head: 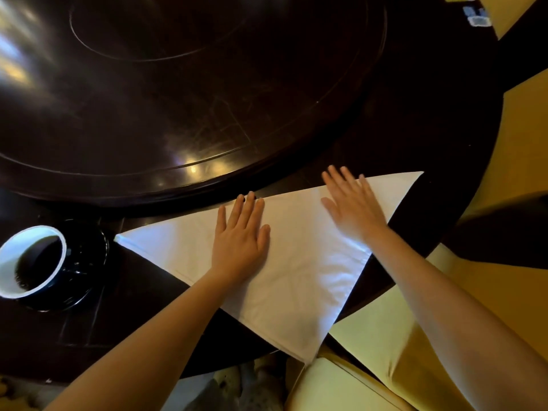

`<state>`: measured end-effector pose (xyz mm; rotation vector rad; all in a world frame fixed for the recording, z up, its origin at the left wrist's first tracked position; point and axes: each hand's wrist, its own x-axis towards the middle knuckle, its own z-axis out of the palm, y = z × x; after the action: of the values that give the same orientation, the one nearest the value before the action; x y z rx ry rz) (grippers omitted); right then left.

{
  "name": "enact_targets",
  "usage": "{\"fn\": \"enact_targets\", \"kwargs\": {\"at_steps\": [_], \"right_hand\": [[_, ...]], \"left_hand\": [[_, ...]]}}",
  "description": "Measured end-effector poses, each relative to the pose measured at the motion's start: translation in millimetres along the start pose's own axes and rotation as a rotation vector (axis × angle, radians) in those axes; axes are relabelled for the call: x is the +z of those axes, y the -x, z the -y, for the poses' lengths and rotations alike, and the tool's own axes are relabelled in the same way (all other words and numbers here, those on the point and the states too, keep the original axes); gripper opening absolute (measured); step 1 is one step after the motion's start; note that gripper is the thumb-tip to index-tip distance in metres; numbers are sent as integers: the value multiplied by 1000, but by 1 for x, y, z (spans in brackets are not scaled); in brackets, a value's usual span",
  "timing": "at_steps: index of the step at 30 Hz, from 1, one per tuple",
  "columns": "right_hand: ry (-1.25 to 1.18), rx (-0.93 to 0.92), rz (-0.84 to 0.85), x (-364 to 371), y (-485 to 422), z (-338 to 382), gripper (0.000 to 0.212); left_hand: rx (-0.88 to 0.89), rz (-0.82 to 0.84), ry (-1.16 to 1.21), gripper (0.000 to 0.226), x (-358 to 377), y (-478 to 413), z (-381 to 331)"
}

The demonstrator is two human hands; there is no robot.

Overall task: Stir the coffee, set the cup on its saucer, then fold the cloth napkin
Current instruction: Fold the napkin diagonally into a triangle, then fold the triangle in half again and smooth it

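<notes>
At the lower left of the frame a cup of dark coffee sits on its dark saucer on the dark table. Right of it, across the lower middle, the white napkin lies folded in a triangle, one point hanging over the table edge. The left hand lies flat with fingers spread on the napkin's middle, and the right hand, blurred, rests open-palmed on its upper right part, neither gripping anything.

Napkin plain white, no pattern, slightly shadowed grey near its lower point. Cup white inside and on the rim, black glossy outside, near-black coffee in it. Saucer glossy black. Table very dark brown, almost black, with pale glare spots; its raised round centre the same dark brown with thin lighter ring lines. Chair cover plain pale yellow.
</notes>
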<state>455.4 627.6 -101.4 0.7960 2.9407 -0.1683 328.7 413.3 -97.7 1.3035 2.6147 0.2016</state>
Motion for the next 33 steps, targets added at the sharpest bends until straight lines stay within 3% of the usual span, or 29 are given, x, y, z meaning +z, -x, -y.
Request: {"fn": "enact_targets", "kwargs": {"at_steps": [7,13,18,27,33], "right_hand": [[13,161,-9,-6,-4,-50,59],[11,443,-112,-2,-6,-69,62],[-77,600,-369,1,0,-64,49],[-59,679,-376,-16,1,-73,39],[-116,689,-467,-35,14,-73,19]], "left_hand": [[6,-9,-18,62,1,-1,1],[0,-39,5,64,3,-3,0],[126,-148,53,60,7,-18,-21],[144,-191,-42,58,16,-20,-21],[129,-150,-64,65,15,-20,-23]]}}
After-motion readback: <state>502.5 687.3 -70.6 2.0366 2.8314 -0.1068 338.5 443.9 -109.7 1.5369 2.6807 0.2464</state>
